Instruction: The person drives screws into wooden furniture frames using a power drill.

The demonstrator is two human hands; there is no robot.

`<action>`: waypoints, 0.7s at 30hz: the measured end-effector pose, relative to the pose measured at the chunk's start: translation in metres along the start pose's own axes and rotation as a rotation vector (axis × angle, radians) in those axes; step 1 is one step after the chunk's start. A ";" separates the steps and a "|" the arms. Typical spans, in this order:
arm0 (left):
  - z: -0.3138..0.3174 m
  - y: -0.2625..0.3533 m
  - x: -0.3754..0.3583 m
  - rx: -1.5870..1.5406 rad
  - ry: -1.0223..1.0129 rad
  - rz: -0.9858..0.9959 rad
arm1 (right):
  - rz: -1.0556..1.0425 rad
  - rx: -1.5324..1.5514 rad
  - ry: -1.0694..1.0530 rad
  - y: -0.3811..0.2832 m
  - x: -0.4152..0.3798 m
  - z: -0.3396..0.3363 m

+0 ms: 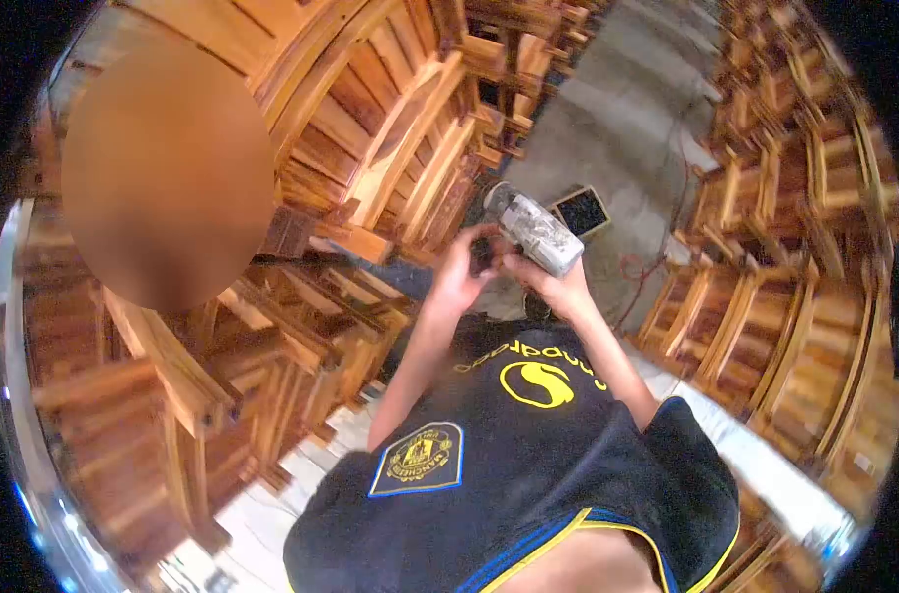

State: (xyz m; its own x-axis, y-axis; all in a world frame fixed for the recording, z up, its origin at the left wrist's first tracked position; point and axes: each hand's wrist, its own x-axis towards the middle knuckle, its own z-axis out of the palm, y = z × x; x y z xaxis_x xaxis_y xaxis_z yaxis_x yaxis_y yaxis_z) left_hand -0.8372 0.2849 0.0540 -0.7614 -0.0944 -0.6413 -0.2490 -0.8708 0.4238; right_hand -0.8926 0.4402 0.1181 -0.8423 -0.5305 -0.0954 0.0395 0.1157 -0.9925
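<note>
A grey-white, bottle-shaped object (pixel 543 235) with smeared, stained sides is tilted in front of my chest. Its narrower end points up and to the left. My right hand (pixel 560 285) is closed around its lower side, partly covered by it. Close beside it, my left hand (pixel 459 272) has curled fingers around a small dark part (pixel 483 253). Blur hides what that part is and whether it joins the bottle-shaped object.
Stacked wooden chairs or frames (pixel 395 128) rise ahead and to the left, with more wooden pieces (pixel 746 306) along the right. A dark-faced box (pixel 580 211) lies on the grey floor (pixel 607 109). A reddish cord (pixel 639 267) runs nearby. A round blurred patch (pixel 168 178) covers the upper left.
</note>
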 end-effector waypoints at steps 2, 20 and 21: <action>0.030 -0.012 0.014 -0.097 0.144 0.016 | -0.005 -0.018 -0.019 -0.002 0.011 -0.013; 0.085 -0.007 0.020 -0.402 0.084 0.200 | -0.071 0.126 -0.118 -0.025 0.045 -0.045; 0.078 -0.004 0.024 -0.414 0.057 0.170 | -0.053 0.134 -0.127 -0.026 0.045 -0.050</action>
State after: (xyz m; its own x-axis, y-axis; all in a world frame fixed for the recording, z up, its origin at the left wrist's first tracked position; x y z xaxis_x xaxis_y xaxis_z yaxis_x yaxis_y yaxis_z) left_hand -0.9006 0.3242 0.0867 -0.7337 -0.2690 -0.6239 0.1461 -0.9593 0.2417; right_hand -0.9590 0.4553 0.1436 -0.7707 -0.6358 -0.0431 0.0752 -0.0235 -0.9969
